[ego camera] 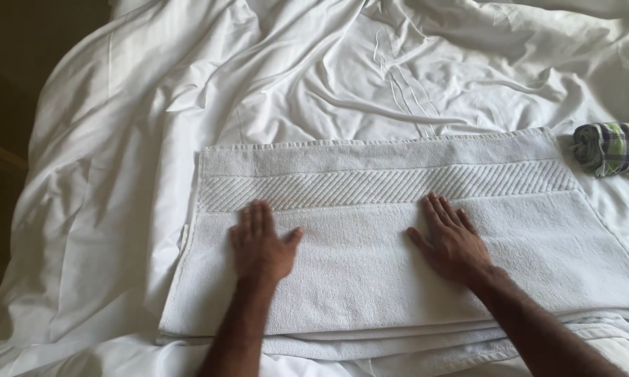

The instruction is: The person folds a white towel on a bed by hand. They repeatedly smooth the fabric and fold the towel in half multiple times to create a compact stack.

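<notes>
A bed (119, 174) covered in a rumpled white sheet (314, 77) fills the view, and on it, toward six o'clock, lies a white towel (370, 279) with a ribbed band running across its far part. The towel is already folded: several layers show stacked along its near edge at six o'clock, and its top face lies flat and fairly smooth, so the folding looks well along, with the pressing-flat in hand and perhaps a further fold left, though that is only a judgement. The left hand (262, 244) rests on the towel at about eight o'clock of its middle, palm down, fingers spread and flat, gripping nothing. The right hand (450, 237) lies likewise open and flat at about three o'clock of the middle, fingertips touching the ribbed band. At two o'clock, just beyond the towel's far right corner, sits a small rolled checked cloth (611, 148), apart from both hands.
</notes>
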